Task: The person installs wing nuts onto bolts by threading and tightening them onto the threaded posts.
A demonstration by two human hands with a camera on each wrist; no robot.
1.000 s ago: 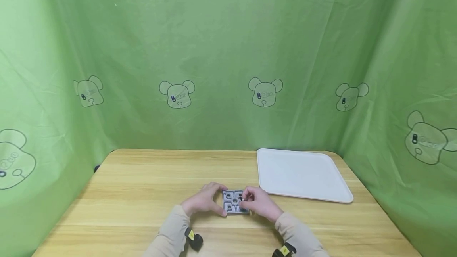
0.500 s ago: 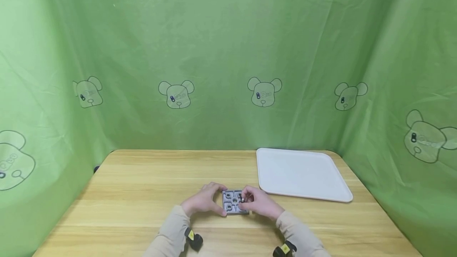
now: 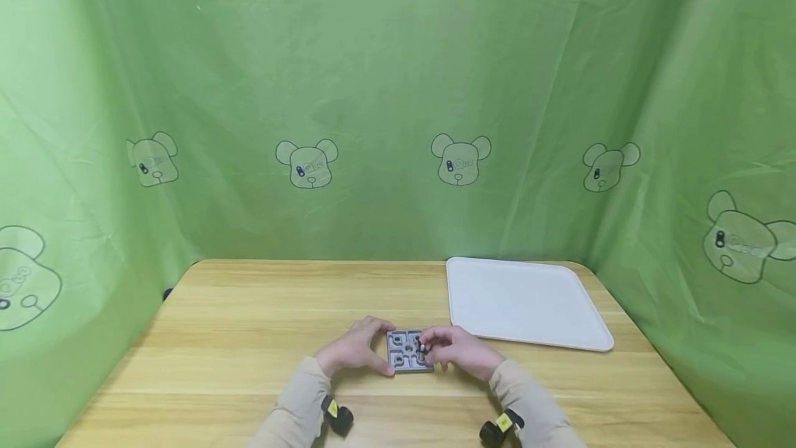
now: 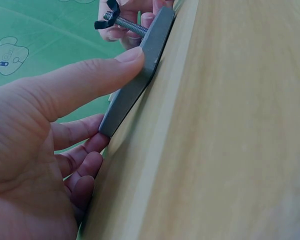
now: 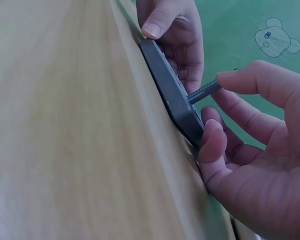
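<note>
1. A green curtain [image 3: 385,75] backs the bench [image 3: 249,323]; the grey plate [image 3: 404,352] lies well short of its far edge.
2. Plate looks stiff, probably weighty — best held by its edges; the wing screw [image 4: 121,21], by its wings.
3. Left hand [image 3: 356,349] grips the plate's left corners; right hand [image 3: 465,352] bends around the wing screw — cannot tell whether it pinches.

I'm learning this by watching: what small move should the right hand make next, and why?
Probably pinch the bolt's black wings with the right hand and twist slightly. The bolt stands in the plate with threads showing, the right hand's fingers are close around it, and the left hand steadies the plate's edge.
</note>
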